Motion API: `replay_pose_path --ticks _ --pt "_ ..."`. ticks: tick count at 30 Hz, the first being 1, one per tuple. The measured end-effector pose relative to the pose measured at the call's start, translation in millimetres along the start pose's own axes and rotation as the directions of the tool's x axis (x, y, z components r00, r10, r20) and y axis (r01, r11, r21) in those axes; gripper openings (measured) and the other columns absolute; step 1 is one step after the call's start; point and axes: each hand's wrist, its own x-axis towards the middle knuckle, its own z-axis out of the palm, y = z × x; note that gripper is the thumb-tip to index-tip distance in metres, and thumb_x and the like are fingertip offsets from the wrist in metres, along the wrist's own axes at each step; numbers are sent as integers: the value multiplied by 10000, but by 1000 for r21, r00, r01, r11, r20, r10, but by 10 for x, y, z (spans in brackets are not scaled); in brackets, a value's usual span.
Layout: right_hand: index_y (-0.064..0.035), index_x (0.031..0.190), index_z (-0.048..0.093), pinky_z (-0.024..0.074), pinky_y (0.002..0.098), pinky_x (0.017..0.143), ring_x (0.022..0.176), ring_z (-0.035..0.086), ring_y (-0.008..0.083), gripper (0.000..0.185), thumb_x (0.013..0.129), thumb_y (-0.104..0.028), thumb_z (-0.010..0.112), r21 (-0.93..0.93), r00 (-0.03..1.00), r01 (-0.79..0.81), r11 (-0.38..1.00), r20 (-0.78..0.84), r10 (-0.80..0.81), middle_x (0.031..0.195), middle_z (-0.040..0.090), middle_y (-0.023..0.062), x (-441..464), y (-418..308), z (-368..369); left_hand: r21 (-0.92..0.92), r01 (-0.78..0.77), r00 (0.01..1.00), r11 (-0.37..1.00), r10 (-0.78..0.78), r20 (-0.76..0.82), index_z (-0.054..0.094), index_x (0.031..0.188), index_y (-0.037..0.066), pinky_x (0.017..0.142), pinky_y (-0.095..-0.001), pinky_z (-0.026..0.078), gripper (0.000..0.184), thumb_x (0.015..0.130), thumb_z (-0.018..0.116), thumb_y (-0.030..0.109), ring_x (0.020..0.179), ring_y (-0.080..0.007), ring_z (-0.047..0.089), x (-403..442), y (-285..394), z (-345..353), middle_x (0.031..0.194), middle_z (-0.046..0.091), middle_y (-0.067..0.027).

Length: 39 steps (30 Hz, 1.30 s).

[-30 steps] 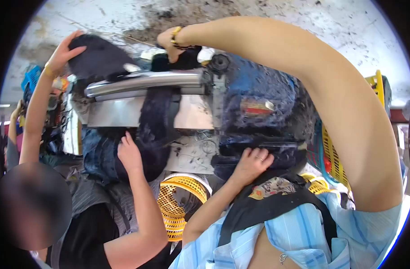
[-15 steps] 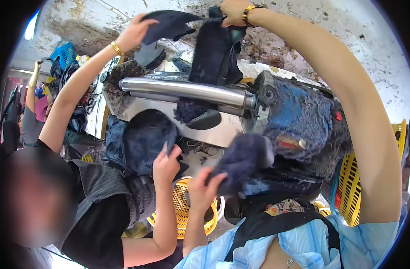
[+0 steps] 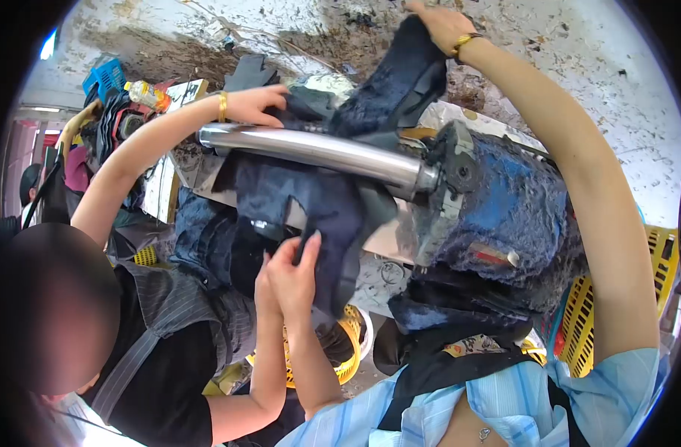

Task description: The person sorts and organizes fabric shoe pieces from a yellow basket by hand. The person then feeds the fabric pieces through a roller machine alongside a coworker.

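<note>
My right hand (image 3: 446,33), raised at the top, is closed on the upper end of a dark fuzzy piece of material (image 3: 389,82). That piece slants down behind a polished metal roller (image 3: 318,154). Below the roller, my left hand (image 3: 294,276) pinches the edge of a smooth dark sheet (image 3: 333,231), which hangs in front of the roller's lower side. A co-worker's hand (image 3: 263,298) is right beside my left one, partly hidden by it. The co-worker's other hand (image 3: 257,104), with a gold bangle, lies over dark material just above the roller's left end.
A blue machine housing (image 3: 504,197) coated in lint adjoins the roller's right end. Yellow baskets (image 3: 579,328) stand at the right and below (image 3: 348,346). Dark pieces (image 3: 206,227) are piled at the left. A bottle (image 3: 147,95) and a blue basket (image 3: 106,78) stand farther back.
My left hand has moved left, beside the co-worker's lower hand. My right hand has shifted right with the fuzzy piece. The co-worker's upper hand has come down towards the roller.
</note>
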Motion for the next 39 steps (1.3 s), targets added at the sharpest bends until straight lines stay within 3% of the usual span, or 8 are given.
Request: replay_pose_path --ticks 5,7,10,18,23,28,36,39 --pt "-8 980 641 475 367 851 1012 584 289 303 789 -153 455 -58 712 403 913 647 -273 1162 569 158 -189 -1255 -161 395 -422 729 816 565 -386 605 895 17 702 -346 456 185 747 701 74 722 -265 574 -63 85 307 755 602 -90" --pt "69 900 628 509 378 714 801 636 287 486 846 -355 397 84 445 280 956 871 -206 1015 615 199 -276 -1733 -514 88 -682 725 726 687 -55 602 814 53 666 -345 451 137 726 701 87 711 -260 570 -530 204 435 731 594 -66" --pt "45 719 611 493 385 566 643 606 262 606 770 -553 530 241 541 -358 902 841 -10 759 610 130 -195 -1580 -78 -202 -793 462 576 782 418 606 817 74 692 -384 462 274 687 708 293 797 -251 581 -1330 -88 1052 824 615 -53" --pt "-34 820 672 506 388 704 825 638 318 376 590 -304 795 -70 862 112 991 503 -62 825 657 155 -110 -1694 -859 -373 -884 19 281 820 572 548 868 98 721 -348 430 191 689 593 150 816 -223 539 -1756 -111 1565 886 558 -61" --pt "-35 838 660 509 400 695 812 635 332 399 573 -293 810 -124 931 100 987 363 -48 778 645 159 49 -1498 -1082 -362 -776 452 516 856 251 620 844 73 588 -334 485 159 685 634 73 681 -252 609 -1397 2 633 849 631 -81" --pt "-7 861 655 497 408 704 823 625 336 361 639 -282 730 -15 919 49 999 393 -39 850 647 195 273 -972 -1025 -221 -243 918 944 298 263 629 855 27 557 -241 443 136 766 698 104 625 -137 586 -934 21 -99 734 632 -50" --pt "20 642 620 465 412 574 592 578 329 343 676 -320 654 203 964 80 976 234 -128 618 591 197 367 -1 -514 -361 197 972 912 -134 191 606 745 -8 527 -169 298 176 831 667 133 617 -6 385 -365 -196 -161 662 505 83" --pt "54 760 642 498 431 672 738 617 360 371 739 -316 610 -126 939 -76 989 326 114 788 630 229 338 151 -275 -290 192 973 937 -144 180 597 720 -1 514 -168 288 201 834 665 150 599 -4 379 -191 -90 -153 646 490 93"
